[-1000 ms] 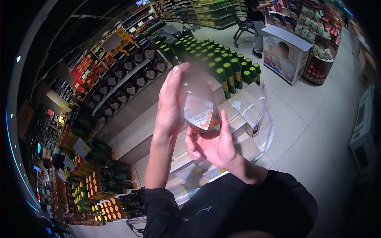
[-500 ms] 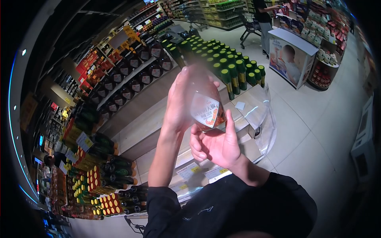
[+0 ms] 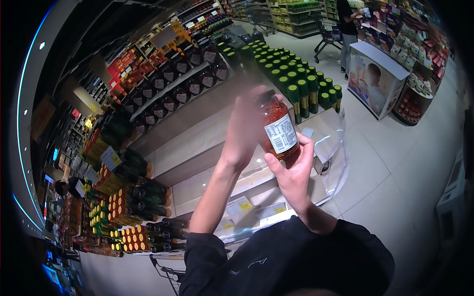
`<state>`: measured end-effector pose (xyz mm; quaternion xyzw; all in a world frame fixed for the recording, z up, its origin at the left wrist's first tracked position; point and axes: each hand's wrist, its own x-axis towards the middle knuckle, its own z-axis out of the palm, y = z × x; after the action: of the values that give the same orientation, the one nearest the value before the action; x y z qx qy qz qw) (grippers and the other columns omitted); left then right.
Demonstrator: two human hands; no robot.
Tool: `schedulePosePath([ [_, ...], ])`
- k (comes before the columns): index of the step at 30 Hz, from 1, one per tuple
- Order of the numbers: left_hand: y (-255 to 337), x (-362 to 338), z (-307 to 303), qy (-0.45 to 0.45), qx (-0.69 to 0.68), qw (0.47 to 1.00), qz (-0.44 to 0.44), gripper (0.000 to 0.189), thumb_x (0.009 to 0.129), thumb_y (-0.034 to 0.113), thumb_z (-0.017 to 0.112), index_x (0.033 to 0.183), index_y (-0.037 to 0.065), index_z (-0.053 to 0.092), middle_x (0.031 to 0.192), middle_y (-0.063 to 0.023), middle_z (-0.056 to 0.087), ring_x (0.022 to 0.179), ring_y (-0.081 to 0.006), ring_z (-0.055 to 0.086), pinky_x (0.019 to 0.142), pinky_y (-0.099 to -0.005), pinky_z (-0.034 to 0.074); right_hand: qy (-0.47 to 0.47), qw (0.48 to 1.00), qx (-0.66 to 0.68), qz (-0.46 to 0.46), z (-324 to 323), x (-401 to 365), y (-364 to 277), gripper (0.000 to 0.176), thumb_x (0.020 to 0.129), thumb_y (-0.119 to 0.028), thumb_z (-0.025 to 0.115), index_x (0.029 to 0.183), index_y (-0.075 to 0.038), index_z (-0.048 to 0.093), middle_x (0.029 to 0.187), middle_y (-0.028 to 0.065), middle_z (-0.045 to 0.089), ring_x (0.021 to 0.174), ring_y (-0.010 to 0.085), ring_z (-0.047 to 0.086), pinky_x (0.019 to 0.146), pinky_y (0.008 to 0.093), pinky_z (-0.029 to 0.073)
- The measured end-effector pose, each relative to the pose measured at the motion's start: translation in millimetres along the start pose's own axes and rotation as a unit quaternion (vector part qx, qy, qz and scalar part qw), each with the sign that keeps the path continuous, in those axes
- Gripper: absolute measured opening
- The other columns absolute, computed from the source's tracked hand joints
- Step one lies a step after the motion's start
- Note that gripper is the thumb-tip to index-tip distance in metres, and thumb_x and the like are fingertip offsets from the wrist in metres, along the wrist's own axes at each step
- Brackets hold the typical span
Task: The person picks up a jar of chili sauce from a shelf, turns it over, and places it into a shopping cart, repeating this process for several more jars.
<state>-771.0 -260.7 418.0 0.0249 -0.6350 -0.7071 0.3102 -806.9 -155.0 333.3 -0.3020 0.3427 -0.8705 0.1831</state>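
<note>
A glass jar of red chunky sauce [image 3: 270, 112] with a black lid and a white printed label is held up tilted in front of me. My right hand [image 3: 295, 175] cups its base, thumb at the near side and fingers around the bottom. Along the jar's left side is my left hand [image 3: 241, 135], with fingertips showing around the lid; a blurry patch hides part of these fingers. The label turned toward me carries a barcode and small text.
Below the jar is a stepped wooden display shelf [image 3: 182, 158] with price tags and a clear curved edge guard. Green-capped bottles [image 3: 296, 81] stand behind it, dark large jars [image 3: 182, 93] at left. A cart [image 3: 168, 271] is at the bottom; a person [image 3: 347, 29] stands beyond.
The jar has been turned: its diamond-shaped front label is replaced by the barcode label. Both hands and the jar sit farther right in view, and the right thumb has shifted to the jar's left side.
</note>
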Motion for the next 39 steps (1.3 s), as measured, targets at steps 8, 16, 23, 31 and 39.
schedulePosePath([
  [8, -7, -5, 4, -0.018, -0.115, 0.992, -0.047, 0.046, 0.101, 0.037, 0.044, 0.135, 0.006, 0.04, 0.122, -0.0192, 0.056, 0.112, -0.0325, 0.061, 0.091, -0.0421, 0.055, 0.014, 0.98, -0.141, -0.143, -2, -8, 4, 0.076, 0.07, -0.001, 0.085, 0.125, -0.002, 0.032, 0.118, 0.0135, 0.045, 0.108, 0.0186, 0.055, 0.091, 0.0313, 0.05],
  [16, -10, -17, 14, 0.032, -0.057, 0.997, -0.048, 0.058, 0.1, 0.053, 0.042, 0.133, 0.005, 0.046, 0.118, -0.0173, 0.058, 0.11, -0.0302, 0.06, 0.089, -0.0449, 0.055, -0.02, 0.985, -0.132, -0.113, -11, -16, 2, 0.078, 0.066, 0.002, 0.086, 0.122, -0.003, 0.032, 0.118, 0.0122, 0.042, 0.109, 0.0182, 0.053, 0.094, 0.0323, 0.048],
  [23, -16, -37, -2, 0.028, -0.048, 0.998, -0.025, 0.049, 0.102, 0.038, 0.046, 0.135, 0.003, 0.037, 0.118, -0.0202, 0.059, 0.109, -0.0314, 0.062, 0.094, -0.0419, 0.053, -0.046, 0.993, -0.093, -0.063, -18, -29, 14, 0.082, 0.06, 0.003, 0.088, 0.121, -0.004, 0.032, 0.119, 0.0123, 0.041, 0.11, 0.02, 0.05, 0.095, 0.0368, 0.044],
  [31, -7, -84, -27, 0.204, -0.024, 0.979, 0.009, 0.041, 0.101, 0.031, 0.052, 0.128, 0.0, 0.044, 0.109, -0.0171, 0.064, 0.102, -0.0229, 0.065, 0.09, -0.0355, 0.053, -0.126, 0.983, -0.024, 0.13, -3, -43, 24, 0.074, 0.069, -0.004, 0.085, 0.123, -0.004, 0.035, 0.118, 0.0113, 0.048, 0.113, 0.0194, 0.051, 0.101, 0.0346, 0.04],
  [39, -20, -213, -55, 0.362, 0.014, 0.932, 0.01, 0.051, 0.097, 0.043, 0.058, 0.13, 0.005, 0.051, 0.116, -0.0063, 0.06, 0.109, -0.0125, 0.056, 0.09, -0.0304, 0.049, -0.287, 0.907, 0.084, 0.297, 5, -72, 62, 0.067, 0.083, -0.048, 0.074, 0.124, -0.006, 0.043, 0.112, 0.0061, 0.055, 0.094, 0.0135, 0.057, 0.072, 0.0271, 0.046],
])
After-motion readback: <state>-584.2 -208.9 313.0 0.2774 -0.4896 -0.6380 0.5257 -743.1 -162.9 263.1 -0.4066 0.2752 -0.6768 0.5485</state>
